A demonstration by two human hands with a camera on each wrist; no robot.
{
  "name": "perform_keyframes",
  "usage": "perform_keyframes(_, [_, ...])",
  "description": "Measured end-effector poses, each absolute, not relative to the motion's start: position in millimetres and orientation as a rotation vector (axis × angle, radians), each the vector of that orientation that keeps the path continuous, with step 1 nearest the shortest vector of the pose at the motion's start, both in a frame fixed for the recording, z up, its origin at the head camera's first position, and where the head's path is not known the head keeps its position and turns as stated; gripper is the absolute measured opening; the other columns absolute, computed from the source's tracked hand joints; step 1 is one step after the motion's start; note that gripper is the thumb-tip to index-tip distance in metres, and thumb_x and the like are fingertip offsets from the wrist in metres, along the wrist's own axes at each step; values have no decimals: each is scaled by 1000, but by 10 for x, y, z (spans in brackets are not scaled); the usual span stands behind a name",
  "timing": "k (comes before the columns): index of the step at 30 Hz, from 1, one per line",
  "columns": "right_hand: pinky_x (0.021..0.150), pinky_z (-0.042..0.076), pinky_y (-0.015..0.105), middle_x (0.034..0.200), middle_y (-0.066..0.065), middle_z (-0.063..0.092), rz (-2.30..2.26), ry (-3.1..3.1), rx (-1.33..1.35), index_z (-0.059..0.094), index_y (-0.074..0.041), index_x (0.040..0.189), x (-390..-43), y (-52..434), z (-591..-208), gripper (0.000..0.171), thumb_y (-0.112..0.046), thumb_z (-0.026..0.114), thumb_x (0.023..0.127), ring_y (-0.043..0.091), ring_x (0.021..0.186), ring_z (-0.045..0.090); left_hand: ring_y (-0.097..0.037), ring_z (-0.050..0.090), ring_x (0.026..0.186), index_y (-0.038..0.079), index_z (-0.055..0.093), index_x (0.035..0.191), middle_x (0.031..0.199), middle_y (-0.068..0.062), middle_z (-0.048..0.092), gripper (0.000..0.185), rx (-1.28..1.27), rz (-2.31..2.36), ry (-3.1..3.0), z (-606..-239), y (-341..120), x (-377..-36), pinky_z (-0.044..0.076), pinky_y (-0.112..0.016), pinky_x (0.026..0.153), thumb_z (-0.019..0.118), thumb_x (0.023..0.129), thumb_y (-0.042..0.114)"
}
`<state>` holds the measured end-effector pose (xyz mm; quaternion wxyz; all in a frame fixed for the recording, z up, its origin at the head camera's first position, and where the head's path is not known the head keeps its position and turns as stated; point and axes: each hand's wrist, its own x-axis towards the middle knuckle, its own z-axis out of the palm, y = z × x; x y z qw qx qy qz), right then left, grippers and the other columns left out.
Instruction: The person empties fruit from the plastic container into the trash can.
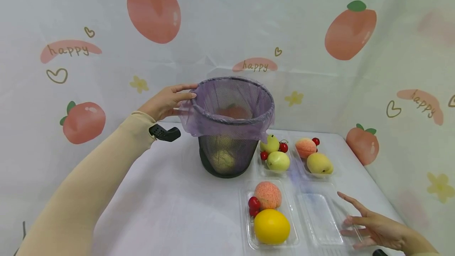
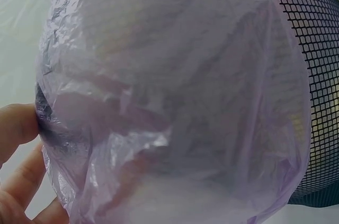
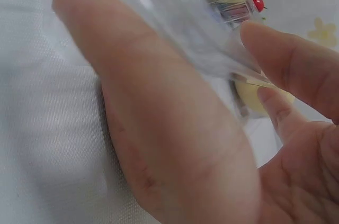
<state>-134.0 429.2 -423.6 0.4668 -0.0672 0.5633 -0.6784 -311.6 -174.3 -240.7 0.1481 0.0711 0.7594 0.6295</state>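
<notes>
Gripping the mesh bin's rim (image 1: 228,121) was your left hand (image 1: 167,102); right hand (image 1: 378,226), fingers spread, was at a clear tray (image 1: 324,220).

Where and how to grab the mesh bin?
Probably the rim, from the left, pinching liner and rim together. The mesh bin stands upright with its round rim uppermost; the left hand is there, while a fruit tray sits close on the right. The folded-over liner could slip if pinched alone.
</notes>
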Motion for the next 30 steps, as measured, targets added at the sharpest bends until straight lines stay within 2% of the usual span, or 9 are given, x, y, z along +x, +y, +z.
perform_keyframes(6, [93, 55, 43, 117, 12, 36, -1680, 1353, -167, 36, -66, 132, -1343, 4290, -4242, 66, -6, 24, 107, 28, 125, 52, -18, 48, 119, 22, 41, 148, 142, -3, 40, 53, 200, 1815, 2178, -2414, -1745, -3119, 53, -36, 98, 60, 97, 24])
perform_keyframes(13, [95, 55, 43, 119, 13, 34, -1642, 1403, -160, 32, -68, 132, -1361, 4300, -4251, 64, -10, 24, 108, 26, 126, 51, -19, 45, 122, 21, 41, 148, 142, -3, 40, 52, 204, 1823, 2171, -2412, -1743, -3125, 53, -36, 98, 59, 98, 23])
perform_keyframes(19, [97, 53, 44, 120, 9, 37, -1645, 1382, -170, 32, -68, 132, -1359, 4309, -4255, 62, -12, 22, 108, 25, 127, 50, -19, 46, 121, 21, 41, 148, 140, -2, 41, 53, 201, 1820, 2170, -2414, -1743, -3127, 53, -35, 97, 59, 98, 23])
perform_keyframes(23, [98, 52, 47, 122, 10, 38, -1628, 1422, -170, 32, -68, 132, -1360, 4329, -4270, 60, -13, 23, 108, 24, 126, 51, -19, 46, 120, 21, 41, 148, 139, -2, 42, 53, 200, 1821, 2167, -2419, -1743, -3130, 53, -35, 98, 59, 98, 23])
perform_keyframes(27, [97, 52, 47, 124, 9, 44, -1584, 1572, -142, 40, -63, 132, -1388, 4380, -4258, 52, -18, 26, 108, 22, 119, 55, -20, 46, 122, 22, 42, 147, 141, -3, 41, 53, 199, 1812, 2183, -2419, -1740, -3134, 52, -37, 99, 59, 98, 24])
perform_keyframes(30, [97, 53, 40, 123, 4, 50, -1590, 1623, -143, 49, -54, 130, -1439, 4438, -4198, 47, -21, 24, 109, 18, 115, 57, -20, 45, 123, 22, 41, 147, 143, -3, 40, 53, 201, 1807, 2189, -2417, -1739, -3133, 52, -38, 100, 59, 98, 25])
